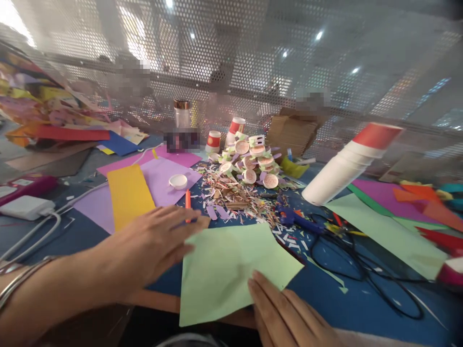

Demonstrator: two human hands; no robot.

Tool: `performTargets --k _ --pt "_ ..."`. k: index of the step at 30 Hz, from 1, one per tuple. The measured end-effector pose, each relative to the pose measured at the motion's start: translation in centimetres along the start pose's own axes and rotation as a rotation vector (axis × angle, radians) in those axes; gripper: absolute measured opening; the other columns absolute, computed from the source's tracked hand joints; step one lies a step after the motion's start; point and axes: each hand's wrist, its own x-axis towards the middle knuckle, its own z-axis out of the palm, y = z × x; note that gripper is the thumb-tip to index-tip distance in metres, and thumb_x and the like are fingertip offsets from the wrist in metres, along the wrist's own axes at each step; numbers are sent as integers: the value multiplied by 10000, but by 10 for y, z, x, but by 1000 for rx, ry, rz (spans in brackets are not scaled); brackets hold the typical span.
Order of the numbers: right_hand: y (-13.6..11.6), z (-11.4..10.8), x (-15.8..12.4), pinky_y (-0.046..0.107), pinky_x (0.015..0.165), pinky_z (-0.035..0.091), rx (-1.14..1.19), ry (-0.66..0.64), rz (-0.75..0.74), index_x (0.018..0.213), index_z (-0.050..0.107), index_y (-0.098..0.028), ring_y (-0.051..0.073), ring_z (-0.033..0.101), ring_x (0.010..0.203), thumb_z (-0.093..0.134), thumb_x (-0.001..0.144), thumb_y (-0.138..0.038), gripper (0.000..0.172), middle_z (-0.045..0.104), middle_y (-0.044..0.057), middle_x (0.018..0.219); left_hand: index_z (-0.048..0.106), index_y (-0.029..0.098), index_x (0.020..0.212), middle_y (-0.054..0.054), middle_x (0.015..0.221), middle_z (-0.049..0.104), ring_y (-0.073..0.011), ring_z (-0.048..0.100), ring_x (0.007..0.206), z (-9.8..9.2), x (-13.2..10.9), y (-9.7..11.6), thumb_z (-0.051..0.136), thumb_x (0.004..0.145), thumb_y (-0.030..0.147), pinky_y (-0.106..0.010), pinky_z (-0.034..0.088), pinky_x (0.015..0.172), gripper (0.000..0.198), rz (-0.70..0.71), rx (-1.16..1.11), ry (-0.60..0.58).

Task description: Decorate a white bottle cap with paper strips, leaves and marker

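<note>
A light green sheet of paper (227, 270) lies at the near table edge, its lower left corner sticking out past that edge. My right hand (285, 308) has its fingers together on top of the sheet's near right side, holding it; the thumb is hidden. My left hand (155, 241) hovers at the sheet's upper left corner, fingers stretched out and a little apart, slightly blurred, with nothing seen in them. Just beyond those fingers is an orange pen-like stick (188, 205). Behind it a small white cup piece (178, 181) rests on purple paper (164, 173).
A heap of cut paper-cup bottoms (249, 161) stands amid paper scraps (231, 193). A blue glue gun (298, 219) with a black cable lies at right, near stacked paper cups (336, 168). Yellow paper (130, 197) and a white charger (27, 207) are at left.
</note>
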Motion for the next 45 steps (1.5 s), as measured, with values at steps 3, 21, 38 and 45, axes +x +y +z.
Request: performTargets --k 3,21,38,45 --pt "-5 2 1 317 664 651 2 -9 39 1224 754 -135 246 806 855 576 931 -138 343 668 70 1329 576 230 1381 -90 1348 694 -276 687 1182 -2 -7 41 647 919 481 -407 602 957 531 19 -121 13" --pt "38 -27 -1 308 843 617 366 1 283 1030 735 -213 184 783 832 501 1008 -171 240 810 39 949 698 246 1192 -51 1335 705 -201 617 1307 31 -44 49 526 949 161 -279 484 1146 309 -27 -295 57" --pt "49 -8 18 207 604 546 656 -95 458 902 623 -238 131 671 627 547 997 -212 124 686 -4 766 615 225 808 -49 1032 648 -191 584 976 29 -26 56 532 974 210 -254 533 786 185 -428 -574 66" --pt "51 -7 13 210 592 512 665 -149 473 917 612 -243 115 612 584 582 989 -200 89 636 -26 749 552 214 769 -62 1035 607 -211 549 999 29 -25 57 531 972 219 -278 524 783 204 -466 -550 45"
